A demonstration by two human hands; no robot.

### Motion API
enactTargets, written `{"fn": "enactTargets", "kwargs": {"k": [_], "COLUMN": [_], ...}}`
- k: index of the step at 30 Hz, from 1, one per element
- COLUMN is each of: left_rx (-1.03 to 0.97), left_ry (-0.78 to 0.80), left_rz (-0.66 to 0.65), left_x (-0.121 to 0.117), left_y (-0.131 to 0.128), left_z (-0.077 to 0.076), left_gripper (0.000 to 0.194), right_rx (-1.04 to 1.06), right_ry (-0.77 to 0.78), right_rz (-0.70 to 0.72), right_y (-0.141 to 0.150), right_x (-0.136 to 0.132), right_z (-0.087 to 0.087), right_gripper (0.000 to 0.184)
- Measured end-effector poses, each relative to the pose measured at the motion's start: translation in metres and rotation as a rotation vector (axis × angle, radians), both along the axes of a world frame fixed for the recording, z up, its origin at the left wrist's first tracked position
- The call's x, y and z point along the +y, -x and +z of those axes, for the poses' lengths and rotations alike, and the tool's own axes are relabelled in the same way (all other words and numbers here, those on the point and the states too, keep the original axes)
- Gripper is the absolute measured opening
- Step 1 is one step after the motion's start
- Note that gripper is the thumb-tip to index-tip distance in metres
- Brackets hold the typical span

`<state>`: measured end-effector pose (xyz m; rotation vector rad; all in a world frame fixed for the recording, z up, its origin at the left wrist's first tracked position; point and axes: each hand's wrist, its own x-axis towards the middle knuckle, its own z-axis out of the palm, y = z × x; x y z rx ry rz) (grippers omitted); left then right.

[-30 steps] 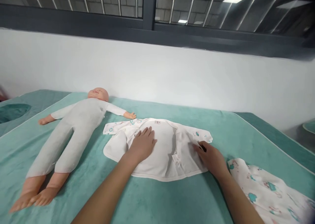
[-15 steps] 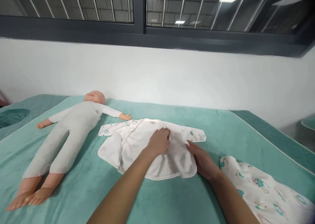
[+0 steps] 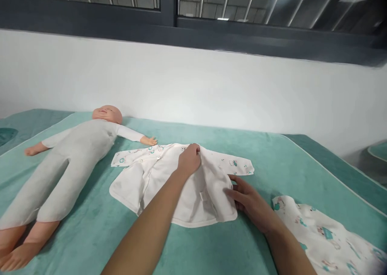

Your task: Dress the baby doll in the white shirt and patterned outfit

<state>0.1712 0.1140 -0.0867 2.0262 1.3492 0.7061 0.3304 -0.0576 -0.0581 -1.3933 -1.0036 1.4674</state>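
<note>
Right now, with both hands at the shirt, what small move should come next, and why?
I'd probably have the right hand ease the shirt panel beside it outward: that panel looks creased, and the left hand, gripping near the neckline, could anchor it.

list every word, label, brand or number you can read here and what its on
No text can be read.
Neck mark on the white top, at the edge of the left hand: too small to read.
Inside tag on the same top: no lettering can be made out.
Patterned cloth at right: coloured motifs, no legible words.
</note>
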Motion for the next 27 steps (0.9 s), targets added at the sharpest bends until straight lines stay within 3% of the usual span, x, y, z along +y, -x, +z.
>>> {"fn": "enactTargets", "kwargs": {"k": [5, 8, 11, 16, 22, 27], "left_rx": [-0.103, -0.043, 0.067, 0.048, 0.086, 0.208], "left_ry": [0.048, 0.026, -0.045, -0.085, -0.136, -0.223], "left_rz": [-0.034, -0.092, -0.092, -0.099, -0.098, -0.095], "left_x": [0.003, 0.000, -0.006, -0.010, -0.013, -0.017], "left_y": [0.009, 0.006, -0.002, -0.008, -0.009, -0.009], "left_z": [-0.001, 0.002, 0.003, 0.002, 0.003, -0.004], "left_gripper": [0.034, 0.046, 0.045, 0.042, 0.060, 0.059], "right_rx": [-0.072, -0.113, -0.212, -0.329, -0.583, -0.886], "right_ry": [0.015, -0.002, -0.051, -0.119, -0.155, -0.134], "right_rz": [-0.062, -0.116, -0.238, -0.237, -0.437, -0.401], "right_y": [-0.006, -0.009, -0.012, -0.015, -0.023, -0.021], "right_x": [-0.001, 0.002, 0.004, 0.002, 0.004, 0.008], "right_z": [0.000, -0.005, -0.011, -0.014, -0.019, -0.025], "right_gripper": [0.070, 0.066, 0.063, 0.059, 0.051, 0.042]}}
